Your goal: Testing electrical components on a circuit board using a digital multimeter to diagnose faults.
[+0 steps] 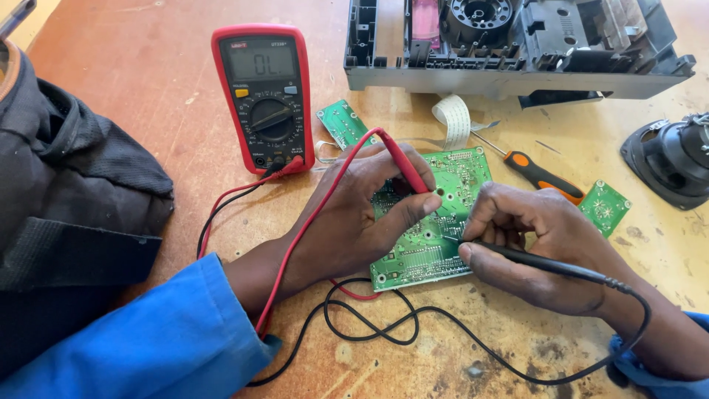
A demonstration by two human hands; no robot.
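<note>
A green circuit board (432, 236) lies flat on the wooden table (148, 89). My left hand (354, 214) holds a red test probe (405, 164) with its tip pressed on the board's upper middle. My right hand (535, 247) holds a black test probe (532, 258) whose tip touches the board's right side. Red and black leads run from both probes back to a red multimeter (267, 96) lying face up behind my left hand.
A grey opened device chassis (517, 52) sits at the back. An orange-handled screwdriver (535, 176), a white ribbon cable (452, 118), two small green boards (341, 122) (605, 207), a black speaker (672, 159) and a dark bag (66, 192) lie around.
</note>
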